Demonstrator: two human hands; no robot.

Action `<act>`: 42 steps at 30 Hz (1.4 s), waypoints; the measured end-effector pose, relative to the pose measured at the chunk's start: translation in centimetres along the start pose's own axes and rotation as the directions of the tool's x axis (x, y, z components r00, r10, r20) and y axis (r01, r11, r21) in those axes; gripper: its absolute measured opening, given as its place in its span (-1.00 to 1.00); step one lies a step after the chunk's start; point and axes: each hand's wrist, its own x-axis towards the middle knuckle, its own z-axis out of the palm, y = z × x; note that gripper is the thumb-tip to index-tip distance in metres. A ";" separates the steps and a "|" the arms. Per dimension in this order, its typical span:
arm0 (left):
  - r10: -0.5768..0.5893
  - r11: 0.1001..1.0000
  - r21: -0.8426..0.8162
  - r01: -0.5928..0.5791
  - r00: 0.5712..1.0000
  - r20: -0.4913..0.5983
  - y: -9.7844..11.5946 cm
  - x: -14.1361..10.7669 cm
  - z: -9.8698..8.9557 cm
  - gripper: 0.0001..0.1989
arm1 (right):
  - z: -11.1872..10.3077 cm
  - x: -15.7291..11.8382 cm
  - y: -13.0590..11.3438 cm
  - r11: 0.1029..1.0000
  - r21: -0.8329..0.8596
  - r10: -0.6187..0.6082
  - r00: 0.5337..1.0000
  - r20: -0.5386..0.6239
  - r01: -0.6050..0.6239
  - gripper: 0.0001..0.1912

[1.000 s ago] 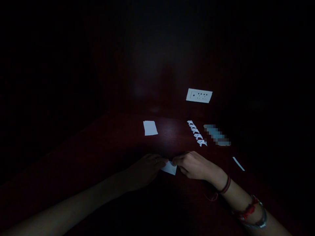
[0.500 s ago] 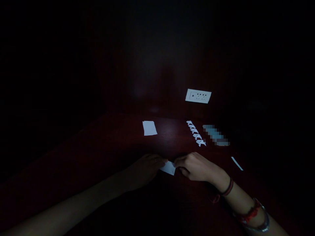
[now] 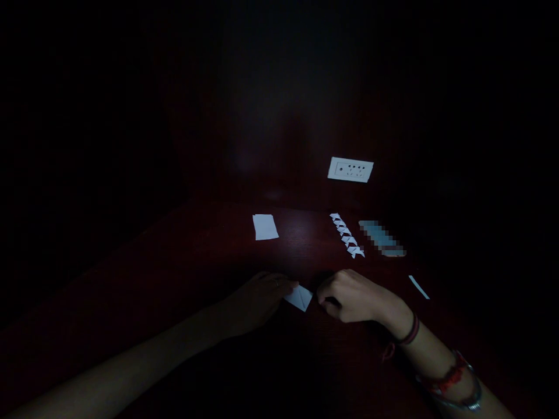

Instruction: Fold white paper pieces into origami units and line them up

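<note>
A small folded piece of white paper [image 3: 299,298] lies on the dark red table, with a crease line across its face. My left hand [image 3: 266,294] grips its left edge, thumb on top, the other fingers partly hidden in shadow. Just right of the paper, my right hand [image 3: 349,295] is closed, its fingers curled in and the thumb close to the index finger. It is apart from the paper, and nothing shows in it. Bracelets circle the right wrist and forearm.
A stack of white paper sheets [image 3: 265,227] lies farther back. Right of it run several small folded paper pieces [image 3: 346,235] in a row, beside a blurred-out phone-like object [image 3: 381,237]. A narrow white strip [image 3: 418,287] lies at the right. A socket plate [image 3: 350,169] is on the wall.
My right hand has let go of the paper's right corner and drawn slightly right. A folded flap with a diagonal edge now shows on the paper. My left hand stays in place.
</note>
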 end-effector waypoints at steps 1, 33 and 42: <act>0.004 1.000 -0.006 -0.004 1.000 -0.005 0.0 0.0 0.0 -0.50 | -0.1 -0.1 0.1 1.000 0.022 -0.003 1.000 0.000 0.003 -0.85; -0.231 0.972 0.003 0.235 0.957 -0.173 1.3 1.0 0.0 -0.82 | 3.2 2.4 -1.1 0.975 0.218 0.093 0.963 -0.251 -0.037 -0.69; -0.080 0.992 0.091 0.090 0.991 -0.109 0.7 0.4 0.7 -0.70 | 3.1 2.5 -1.0 0.967 0.252 0.093 0.961 -0.261 -0.025 -0.71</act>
